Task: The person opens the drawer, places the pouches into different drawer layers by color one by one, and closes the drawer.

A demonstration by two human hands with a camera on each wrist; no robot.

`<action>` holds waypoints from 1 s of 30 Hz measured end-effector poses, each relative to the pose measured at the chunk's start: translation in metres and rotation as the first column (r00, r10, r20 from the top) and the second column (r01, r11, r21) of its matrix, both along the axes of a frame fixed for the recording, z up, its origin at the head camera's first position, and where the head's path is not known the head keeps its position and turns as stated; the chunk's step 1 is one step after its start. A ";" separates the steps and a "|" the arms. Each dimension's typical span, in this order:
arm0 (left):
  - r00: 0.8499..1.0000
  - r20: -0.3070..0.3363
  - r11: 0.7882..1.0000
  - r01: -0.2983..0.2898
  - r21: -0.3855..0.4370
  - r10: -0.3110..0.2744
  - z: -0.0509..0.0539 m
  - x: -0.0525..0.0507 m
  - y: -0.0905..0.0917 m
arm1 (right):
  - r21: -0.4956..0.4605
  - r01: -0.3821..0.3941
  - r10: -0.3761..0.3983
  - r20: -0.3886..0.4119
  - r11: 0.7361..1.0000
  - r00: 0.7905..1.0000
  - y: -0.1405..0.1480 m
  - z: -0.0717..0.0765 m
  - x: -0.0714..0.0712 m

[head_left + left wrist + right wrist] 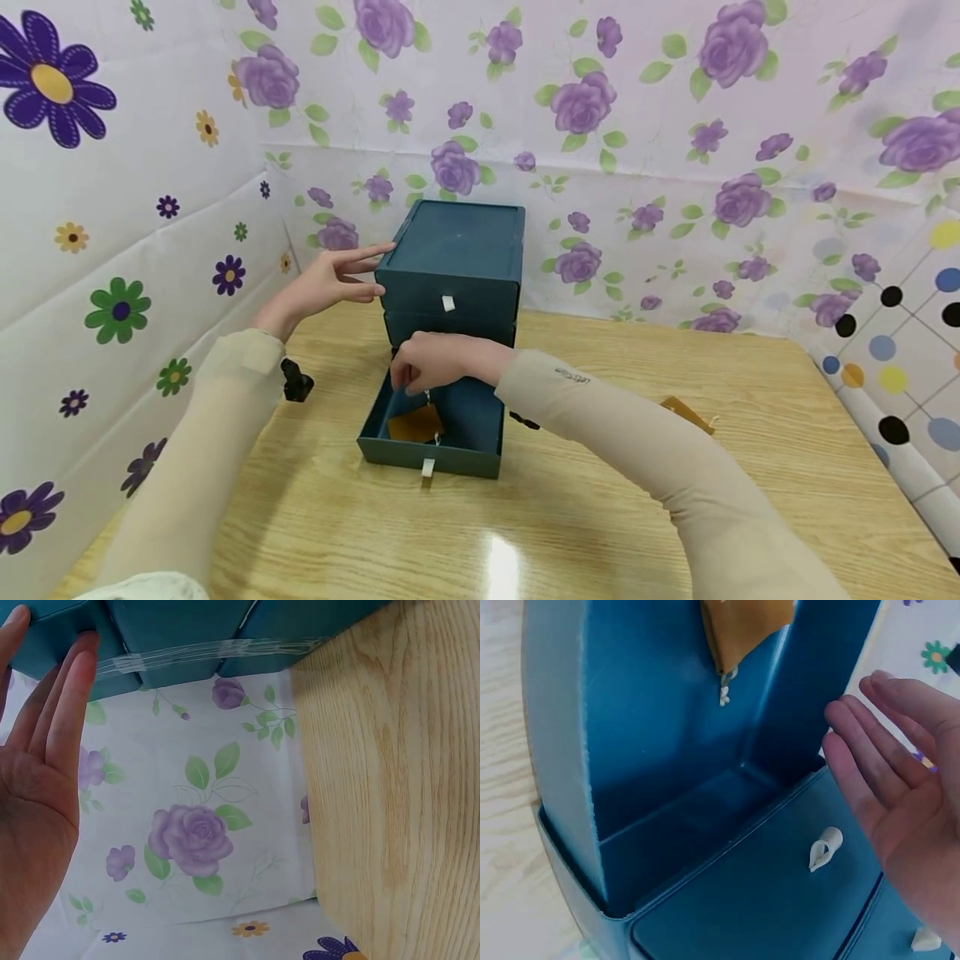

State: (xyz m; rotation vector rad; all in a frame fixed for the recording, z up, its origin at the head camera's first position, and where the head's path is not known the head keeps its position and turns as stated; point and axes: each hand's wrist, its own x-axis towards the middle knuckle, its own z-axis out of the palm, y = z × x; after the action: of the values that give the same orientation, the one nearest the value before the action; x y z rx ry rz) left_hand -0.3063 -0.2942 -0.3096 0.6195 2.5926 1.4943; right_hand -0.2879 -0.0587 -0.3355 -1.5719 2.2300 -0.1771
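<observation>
A dark teal drawer box stands on the table, with its bottom drawer pulled out. Inside that drawer lies a brown, flat folded piece with short white cords. My left hand rests its extended fingertips against the box's left side. Over the rear of the pulled-out drawer hovers my right hand. In the right wrist view its fingers are loosely bent with nothing between them, near the drawer's side edge. White tabs, such as the pull tab, mark the drawer fronts.
Another brown piece with a white cord lies on the wooden table at the right. Flower-printed sheets hang behind and at the left. Clear tape runs across the box's stacked units.
</observation>
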 end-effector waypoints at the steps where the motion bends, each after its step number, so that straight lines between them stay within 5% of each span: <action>1: 1.000 -0.002 1.000 -0.004 -0.001 0.004 0.000 0.000 0.000 | -0.019 0.000 -0.001 -0.008 1.000 1.000 0.003 0.001 0.000; 15: 0.997 -0.057 0.999 -0.053 -0.013 0.052 -0.006 -0.001 0.001 | -0.304 0.014 -0.041 -0.081 0.953 0.996 0.055 -0.002 0.016; 21: 0.995 -0.084 0.998 -0.055 -0.006 0.054 -0.007 -0.003 0.005 | -0.431 0.045 -0.094 -0.093 0.901 0.991 0.087 -0.001 0.023; 30: 0.980 -0.168 0.994 -0.104 0.027 0.107 -0.017 -0.001 0.010 | -0.556 0.152 -0.179 0.007 0.817 0.984 0.143 0.000 0.027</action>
State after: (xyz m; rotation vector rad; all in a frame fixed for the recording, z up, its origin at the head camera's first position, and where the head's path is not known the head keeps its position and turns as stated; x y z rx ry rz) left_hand -0.3074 -0.2844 -0.3265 0.6468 2.7828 1.5609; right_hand -0.2609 0.0846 -0.3353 -1.6498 2.4923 -0.9272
